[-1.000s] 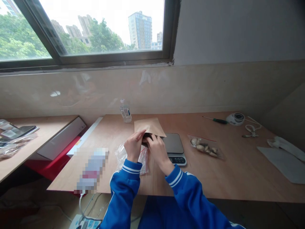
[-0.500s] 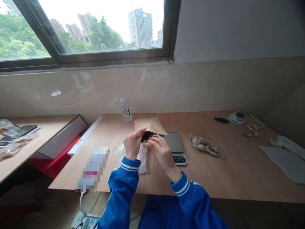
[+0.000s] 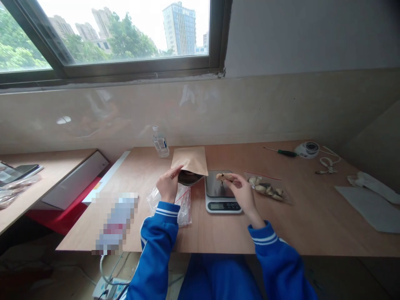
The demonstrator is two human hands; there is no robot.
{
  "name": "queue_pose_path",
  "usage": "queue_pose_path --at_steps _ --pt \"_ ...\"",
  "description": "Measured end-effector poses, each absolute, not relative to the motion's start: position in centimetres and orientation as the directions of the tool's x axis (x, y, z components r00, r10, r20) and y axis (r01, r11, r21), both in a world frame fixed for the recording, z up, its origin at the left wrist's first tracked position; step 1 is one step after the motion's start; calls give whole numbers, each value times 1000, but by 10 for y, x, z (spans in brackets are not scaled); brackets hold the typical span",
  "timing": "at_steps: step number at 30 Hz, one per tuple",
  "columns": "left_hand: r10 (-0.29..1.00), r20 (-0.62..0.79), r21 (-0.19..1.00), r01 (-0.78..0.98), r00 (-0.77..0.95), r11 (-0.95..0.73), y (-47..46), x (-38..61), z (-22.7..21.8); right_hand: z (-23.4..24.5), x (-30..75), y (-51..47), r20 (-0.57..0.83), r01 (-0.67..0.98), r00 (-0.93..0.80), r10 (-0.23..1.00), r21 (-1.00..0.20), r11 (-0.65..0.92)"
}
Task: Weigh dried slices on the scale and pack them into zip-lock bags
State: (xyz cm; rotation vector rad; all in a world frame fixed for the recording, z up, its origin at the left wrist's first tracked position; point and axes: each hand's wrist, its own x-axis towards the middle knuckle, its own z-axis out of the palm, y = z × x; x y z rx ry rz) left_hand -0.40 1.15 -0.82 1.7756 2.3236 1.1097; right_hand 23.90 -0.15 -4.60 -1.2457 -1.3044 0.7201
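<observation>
My left hand (image 3: 168, 184) pinches the left edge of a brown kraft paper bag (image 3: 190, 159), whose dark mouth gapes towards me. In my right hand (image 3: 245, 196) is a tan, knobbly piece that looks like a dried mushroom (image 3: 224, 177), gripped between thumb and fingers. This piece is held over the steel plate of a digital kitchen scale (image 3: 212, 187); whether it touches the plate I cannot tell. Right of the scale lies a clear zip bag (image 3: 268, 191) with pale and dark pieces inside. Another clear plastic bag (image 3: 185, 206) lies crumpled below the paper bag.
A water bottle (image 3: 161, 143) stands by the wall. A green-handled screwdriver (image 3: 286, 153), a white dome camera (image 3: 307, 150) and its cable (image 3: 328, 163) lie back right. White sheet-like material (image 3: 368, 208) is at far right, a blurred-out object (image 3: 115, 223) at front left.
My right hand has moved right from the paper bag's mouth to over the scale, carrying the tan piece. My left hand still holds the bag, which now sits less tilted.
</observation>
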Motion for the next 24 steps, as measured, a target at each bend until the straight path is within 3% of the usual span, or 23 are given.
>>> queue_pose_path --at_steps 7,11,14,17,19,22,24 --pt "833 412 540 835 -370 104 12 -6 -8 -59 241 26 458 563 17 889 -739 370" --pt "835 412 554 828 -364 88 11 -5 -10 -71 237 12 541 716 -129 831 -529 455" --pt "838 409 559 825 -362 84 11 -6 -11 -76 233 -4 521 744 -282 806 -412 527" --pt "840 401 558 825 -365 92 10 -6 -12 -71 234 -11 480 706 -354 803 -425 566" --pt "843 399 556 826 -360 89 10 -6 -12 -65 241 -2 501 668 -295 814 -500 550" --pt "846 401 558 826 -352 80 9 -6 -12 -57 257 33 490 661 -101 866 -617 426" --pt "846 404 561 825 -349 72 9 -6 -12 -56 268 65 332 739 -60 941 -620 265"
